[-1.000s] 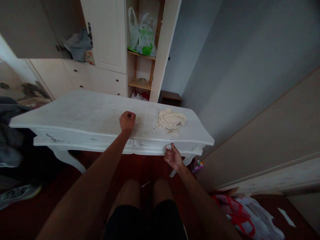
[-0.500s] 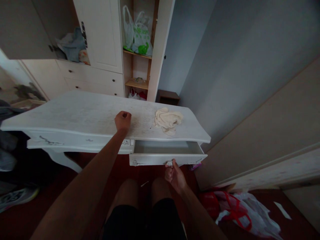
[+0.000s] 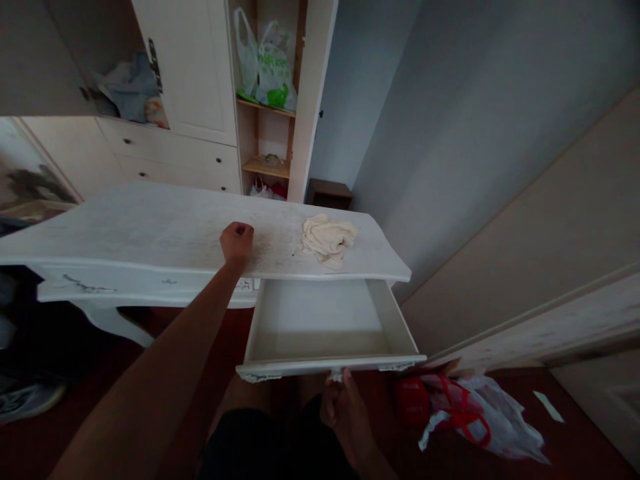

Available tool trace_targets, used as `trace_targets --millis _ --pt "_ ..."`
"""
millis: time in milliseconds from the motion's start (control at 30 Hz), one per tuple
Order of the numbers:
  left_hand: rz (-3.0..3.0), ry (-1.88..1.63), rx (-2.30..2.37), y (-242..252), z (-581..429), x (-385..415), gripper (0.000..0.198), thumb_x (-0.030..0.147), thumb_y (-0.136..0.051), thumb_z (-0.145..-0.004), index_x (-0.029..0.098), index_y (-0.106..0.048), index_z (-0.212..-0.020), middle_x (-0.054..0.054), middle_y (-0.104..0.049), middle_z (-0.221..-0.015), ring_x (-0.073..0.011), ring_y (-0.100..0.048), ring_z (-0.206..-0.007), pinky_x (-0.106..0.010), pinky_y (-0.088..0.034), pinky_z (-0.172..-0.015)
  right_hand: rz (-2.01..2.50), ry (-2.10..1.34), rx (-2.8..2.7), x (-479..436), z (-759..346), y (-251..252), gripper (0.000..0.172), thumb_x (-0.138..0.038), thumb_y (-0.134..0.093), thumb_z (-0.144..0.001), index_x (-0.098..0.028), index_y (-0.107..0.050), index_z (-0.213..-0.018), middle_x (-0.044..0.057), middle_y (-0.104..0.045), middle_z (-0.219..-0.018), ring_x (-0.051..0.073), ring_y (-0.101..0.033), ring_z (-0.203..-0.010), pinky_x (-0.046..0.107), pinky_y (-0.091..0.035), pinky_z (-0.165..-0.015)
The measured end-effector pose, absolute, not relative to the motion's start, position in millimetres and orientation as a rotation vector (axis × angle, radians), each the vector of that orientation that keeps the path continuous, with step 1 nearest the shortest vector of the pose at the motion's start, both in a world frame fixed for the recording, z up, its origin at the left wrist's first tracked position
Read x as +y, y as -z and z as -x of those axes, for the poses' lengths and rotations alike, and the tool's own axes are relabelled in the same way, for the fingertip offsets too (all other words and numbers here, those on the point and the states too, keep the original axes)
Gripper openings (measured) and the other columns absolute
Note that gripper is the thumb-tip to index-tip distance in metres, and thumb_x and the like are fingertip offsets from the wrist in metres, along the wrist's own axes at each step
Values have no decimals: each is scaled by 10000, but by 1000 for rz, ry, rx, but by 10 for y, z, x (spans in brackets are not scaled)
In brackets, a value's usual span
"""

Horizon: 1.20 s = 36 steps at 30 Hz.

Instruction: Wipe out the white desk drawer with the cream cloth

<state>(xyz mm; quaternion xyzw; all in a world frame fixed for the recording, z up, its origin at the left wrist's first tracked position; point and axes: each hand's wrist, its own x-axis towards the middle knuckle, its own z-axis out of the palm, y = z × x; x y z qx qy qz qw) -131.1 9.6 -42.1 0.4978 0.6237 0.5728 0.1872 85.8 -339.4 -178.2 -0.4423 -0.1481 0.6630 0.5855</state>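
Observation:
A white desk (image 3: 125, 227) stands in front of me. Its right drawer (image 3: 320, 337) is pulled far out and looks empty inside. My right hand (image 3: 343, 413) is below the drawer front, fingers pinched on the small knob (image 3: 336, 375). My left hand (image 3: 237, 240) rests as a closed fist on the desk top near its front edge. A crumpled cream cloth (image 3: 326, 235) lies on the desk top, to the right of my left fist and above the drawer.
A white wardrobe (image 3: 190, 73) stands behind the desk, with plastic bags (image 3: 265, 63) on an open shelf. A small dark stool (image 3: 329, 193) sits by the grey wall. A red-and-white plastic bag (image 3: 470, 417) lies on the dark floor at right. A shoe (image 3: 25, 400) lies at left.
The right drawer went from shut to pulled far out toward me, my right hand travelling back with the knob. My left fist stayed on the desk top.

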Motion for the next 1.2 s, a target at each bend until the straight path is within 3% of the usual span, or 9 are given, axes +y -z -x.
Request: trace_targets --millis 500,800,933,1100,1133,1200 --pt "-1382 -1595 1768 402 1305 67 107 249 -556 -724 196 -648 -732 -50 -690 -749 -206 -632 -747 -300 -480 -712 1039 -1450 -383 -3481 -811 1958 665 -857 -740 -681 -201 -732 -790 -29 -487 -491 119 -406 -476 288 -318 -523" --pt "-1378 -1594 1745 435 1318 78 141 275 -545 -738 187 -654 -757 -56 -695 -770 -209 -641 -780 -295 -492 -716 996 -1440 -291 -3486 -734 1975 610 -829 -761 -686 -233 -633 -680 -23 -513 -493 140 -465 -496 303 -389 -545" --pt "-1380 -1579 1750 445 1317 95 137 279 -548 -749 191 -651 -764 -53 -691 -769 -206 -641 -772 -297 -494 -716 1054 -1429 -300 -3447 -772 2015 659 -864 -771 -622 -233 -640 -756 -3 -599 -538 160 -543 -506 293 -408 -524" --pt "-1376 -1584 1760 449 1308 88 140 290 -548 -741 195 -650 -750 -51 -685 -759 -210 -641 -767 -304 -489 -719 1408 -1523 -382 -3768 -1032 1912 866 -990 -698 -477 -236 -658 -902 44 -655 -562 194 -577 -431 317 -447 -445" --pt "-1386 -1579 1759 444 1306 77 138 291 -546 -740 198 -648 -743 -50 -684 -755 -210 -639 -764 -304 -487 -721 1503 -1469 -418 -3916 -1133 1828 852 -966 -738 -450 -255 -665 -913 43 -650 -558 214 -586 -427 335 -454 -423" --pt "-1415 -1563 1756 425 1305 48 133 288 -543 -736 202 -644 -731 -46 -683 -746 -206 -635 -756 -300 -484 -727 1688 -1068 -550 -4261 -1379 1594 689 -836 -815 -566 -371 -705 -1062 67 -716 -737 313 -691 -566 419 -512 -426"
